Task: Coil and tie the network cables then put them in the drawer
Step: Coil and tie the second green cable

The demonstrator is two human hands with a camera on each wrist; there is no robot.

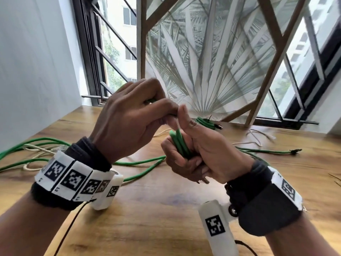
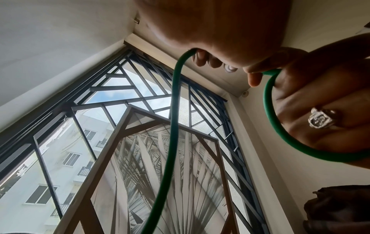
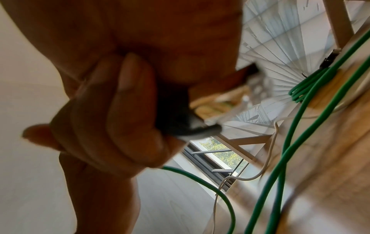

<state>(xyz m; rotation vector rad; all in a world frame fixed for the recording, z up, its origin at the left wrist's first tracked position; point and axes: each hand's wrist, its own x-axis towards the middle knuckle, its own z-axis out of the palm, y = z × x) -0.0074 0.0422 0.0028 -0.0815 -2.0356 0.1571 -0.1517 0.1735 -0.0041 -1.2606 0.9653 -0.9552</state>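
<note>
Right hand grips looped green network cable at frame centre, above wooden surface. Left hand pinches same cable's strand. Tied green cable coil lies beyond, centre right; loose white cable at left.

Your head camera looks forward and down over both wrists at the worktop, with the window beyond. Your left wrist camera sits close under the hand, tilted steeply up at that same window. Your right wrist camera, equally close and blurred, faces along the worktop toward the window.
</note>
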